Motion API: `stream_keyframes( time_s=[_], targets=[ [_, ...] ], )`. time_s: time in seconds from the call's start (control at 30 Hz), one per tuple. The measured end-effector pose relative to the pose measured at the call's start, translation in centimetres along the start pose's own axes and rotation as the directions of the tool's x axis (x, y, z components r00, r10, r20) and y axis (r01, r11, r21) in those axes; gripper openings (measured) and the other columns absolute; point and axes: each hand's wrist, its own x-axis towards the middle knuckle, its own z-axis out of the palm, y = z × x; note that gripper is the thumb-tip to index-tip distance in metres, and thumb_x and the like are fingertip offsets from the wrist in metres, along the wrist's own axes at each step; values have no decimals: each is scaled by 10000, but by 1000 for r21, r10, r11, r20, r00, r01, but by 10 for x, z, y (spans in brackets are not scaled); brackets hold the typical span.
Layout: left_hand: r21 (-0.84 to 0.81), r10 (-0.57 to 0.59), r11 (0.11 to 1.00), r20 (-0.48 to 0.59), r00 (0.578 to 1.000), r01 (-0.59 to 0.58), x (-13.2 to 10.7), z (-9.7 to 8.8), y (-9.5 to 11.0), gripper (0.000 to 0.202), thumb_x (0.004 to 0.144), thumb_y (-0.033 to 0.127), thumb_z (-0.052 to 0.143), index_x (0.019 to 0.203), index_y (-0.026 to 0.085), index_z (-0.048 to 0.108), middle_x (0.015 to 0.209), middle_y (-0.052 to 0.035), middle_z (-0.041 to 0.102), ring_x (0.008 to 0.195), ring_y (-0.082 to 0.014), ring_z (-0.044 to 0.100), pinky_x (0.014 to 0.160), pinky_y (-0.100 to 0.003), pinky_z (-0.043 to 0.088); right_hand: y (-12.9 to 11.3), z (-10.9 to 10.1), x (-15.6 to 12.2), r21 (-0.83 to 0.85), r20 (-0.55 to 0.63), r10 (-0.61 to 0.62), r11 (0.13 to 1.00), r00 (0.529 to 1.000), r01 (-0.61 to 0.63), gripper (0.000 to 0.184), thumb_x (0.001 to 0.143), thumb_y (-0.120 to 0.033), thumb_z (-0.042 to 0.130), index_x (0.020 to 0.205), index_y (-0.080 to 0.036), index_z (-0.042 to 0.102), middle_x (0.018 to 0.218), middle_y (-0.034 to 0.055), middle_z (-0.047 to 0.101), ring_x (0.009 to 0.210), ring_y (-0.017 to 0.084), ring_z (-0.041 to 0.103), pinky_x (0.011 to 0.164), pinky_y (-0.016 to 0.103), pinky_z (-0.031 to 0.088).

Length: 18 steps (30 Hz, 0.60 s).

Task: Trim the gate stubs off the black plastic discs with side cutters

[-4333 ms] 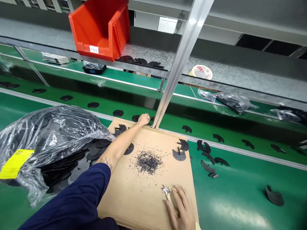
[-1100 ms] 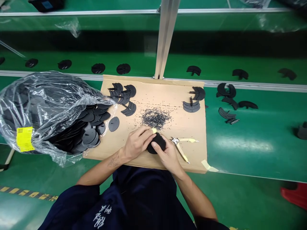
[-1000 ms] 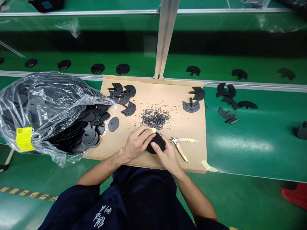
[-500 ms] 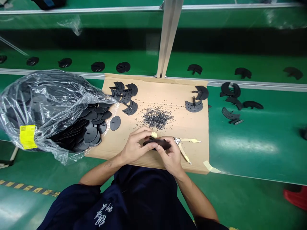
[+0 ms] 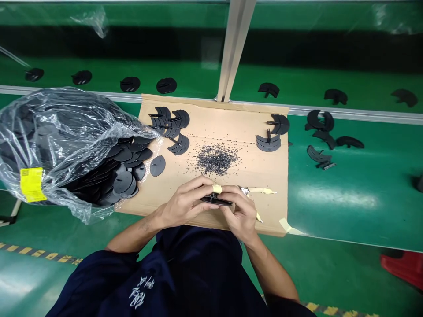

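Note:
Between both hands, over the front of the cardboard sheet [image 5: 198, 215], is a black disc-shaped plastic part [image 5: 216, 201], seen nearly edge-on. My left hand [image 5: 187, 202] is closed on its left side; one fingertip wears a pale yellow wrap. My right hand [image 5: 241, 213] grips the right side, thumb underneath. Fingers cover much of the part. Just behind my right hand lie nippers [image 5: 261, 190] with pale yellow handles, partly hidden by that hand. Beyond the hands a heap of small black plastic bits [image 5: 216, 159] is spread on the cardboard.
A clear plastic bag [image 5: 66, 132] full of black discs spills onto the cardboard's left. A single disc [image 5: 157, 166] lies beside it. Curved black parts [image 5: 180, 144] are grouped at back left, with more curved parts [image 5: 269, 143] at right. A metal post [image 5: 234, 53] rises behind.
The black part has been tilted from showing its broad face to nearly edge-on. My right-hand fingers have moved over its far side, and the view has shifted slightly.

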Motion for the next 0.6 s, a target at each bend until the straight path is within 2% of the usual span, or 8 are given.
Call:
stream_keyframes(
  time_s=[0.13,0.27,0.43,0.6],
  targets=[
    [-12,-39,999,-26,999,39,1,0,1,311,964,263,710,1267,203,684,1017,-84,707,907,-182,705,763,-288,621,0,0,0,-9,6,-24,1000,1000,24,115,958,-214,681,1028,-265,756,1098,85,774,948,228,749,846,390,629],
    [-9,3,1000,-30,1000,-3,2,1,1,274,983,240,682,1249,178,692,999,-91,709,893,-168,702,755,-270,621,-1,-1,1,3,8,-10,1000,1000,10,105,954,-209,689,1015,-263,755,1109,85,768,948,221,745,840,377,625],
    [-4,7,1000,-89,996,-7,1,2,0,301,914,207,771,1211,196,722,951,-66,728,815,-146,705,679,-228,607,-2,-1,1,9,45,27,1000,999,-28,78,965,-274,683,991,-256,754,1034,89,773,903,230,745,822,389,627],
    [-17,28,999,-73,997,-29,0,3,-1,290,945,218,735,1233,198,717,994,-86,746,881,-168,723,739,-267,617,-1,-2,0,6,45,17,1000,999,-17,84,961,-260,679,995,-252,755,1075,95,765,929,234,742,837,399,622]
  ],
)
